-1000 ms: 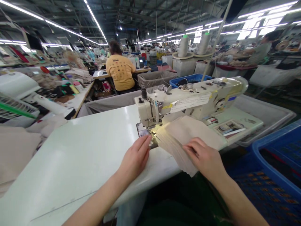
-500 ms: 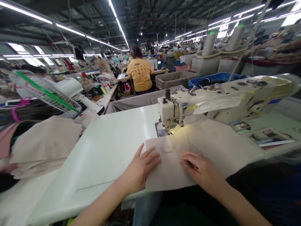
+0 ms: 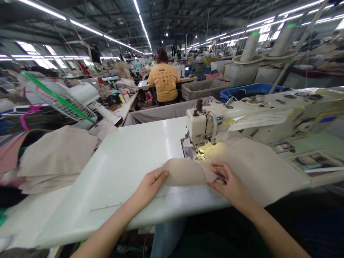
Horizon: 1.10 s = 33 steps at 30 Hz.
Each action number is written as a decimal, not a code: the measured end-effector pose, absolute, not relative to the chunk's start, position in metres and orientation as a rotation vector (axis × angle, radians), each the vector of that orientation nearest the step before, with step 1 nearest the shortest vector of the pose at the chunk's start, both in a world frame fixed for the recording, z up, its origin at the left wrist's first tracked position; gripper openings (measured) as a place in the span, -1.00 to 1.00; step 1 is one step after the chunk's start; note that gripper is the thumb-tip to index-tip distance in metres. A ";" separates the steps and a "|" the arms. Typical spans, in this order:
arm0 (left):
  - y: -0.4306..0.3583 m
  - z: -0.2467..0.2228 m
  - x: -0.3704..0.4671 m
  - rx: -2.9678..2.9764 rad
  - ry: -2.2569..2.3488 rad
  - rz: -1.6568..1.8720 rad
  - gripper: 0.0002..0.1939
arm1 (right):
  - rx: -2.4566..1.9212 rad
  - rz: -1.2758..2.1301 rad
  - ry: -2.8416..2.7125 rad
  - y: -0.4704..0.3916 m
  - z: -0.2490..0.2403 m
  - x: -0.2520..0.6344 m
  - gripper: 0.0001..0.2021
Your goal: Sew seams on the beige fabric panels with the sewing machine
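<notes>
A beige fabric piece [image 3: 185, 171] is folded up in a curve over the tabletop, in front of the sewing machine [image 3: 200, 127]. My left hand [image 3: 153, 183] pinches its left edge between thumb and fingers. At its right end, my right hand [image 3: 228, 184] is closed on the fabric, with a small dark tool [image 3: 221, 175] partly hidden among the fingers; its kind is unclear. Lamp light falls on the cloth beside the presser foot [image 3: 199, 152]. More of the beige fabric [image 3: 258, 168] spreads flat to the right of my right hand.
Stacked beige cloth [image 3: 57, 154] lies left of the white table [image 3: 129, 154]. Behind that stands a fan [image 3: 83, 95]. A person in a yellow shirt [image 3: 163, 82] sits ahead, beyond a grey cloth-lined bin [image 3: 161, 114]. Thread cones [image 3: 249, 48] stand at right.
The near part of the fabric, flat under my hands before, is now lifted and folded away from me, baring the table's front edge. My left hand has gone from flat to pinching.
</notes>
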<state>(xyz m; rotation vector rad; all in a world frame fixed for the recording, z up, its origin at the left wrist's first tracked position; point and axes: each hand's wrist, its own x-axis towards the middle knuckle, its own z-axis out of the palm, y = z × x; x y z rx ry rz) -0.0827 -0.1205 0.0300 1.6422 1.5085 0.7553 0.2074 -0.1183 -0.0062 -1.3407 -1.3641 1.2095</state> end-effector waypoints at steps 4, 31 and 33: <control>-0.120 0.027 -0.081 1.506 1.511 0.764 -0.54 | -1.433 0.939 -1.210 -0.117 -0.009 0.193 -0.54; -0.160 -0.005 -0.071 1.831 1.839 1.044 -0.72 | -1.611 0.894 -1.687 -0.117 -0.007 0.194 -0.71; -0.161 -0.004 -0.071 1.803 1.852 1.020 -0.73 | -1.628 0.893 -1.691 -0.118 -0.003 0.193 -0.71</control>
